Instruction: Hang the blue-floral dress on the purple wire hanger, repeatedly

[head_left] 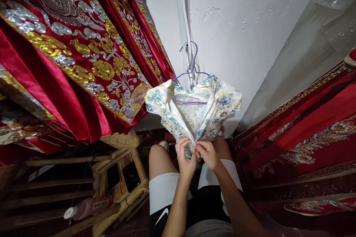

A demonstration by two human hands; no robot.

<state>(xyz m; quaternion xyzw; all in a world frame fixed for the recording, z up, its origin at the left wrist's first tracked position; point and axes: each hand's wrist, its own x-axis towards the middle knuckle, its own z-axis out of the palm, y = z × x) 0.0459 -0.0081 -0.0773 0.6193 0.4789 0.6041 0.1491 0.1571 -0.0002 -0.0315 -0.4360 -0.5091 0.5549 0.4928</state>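
Left hand (185, 157) and right hand (208, 153) are pinched on the floral garment (194, 114) hung at 12 o'clock; cloth is judged soft, light, best gripped by its edges.

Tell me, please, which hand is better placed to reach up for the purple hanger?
Probably the right hand: it only pinches the floral garment lightly, while the left hand has a fuller grip on it.
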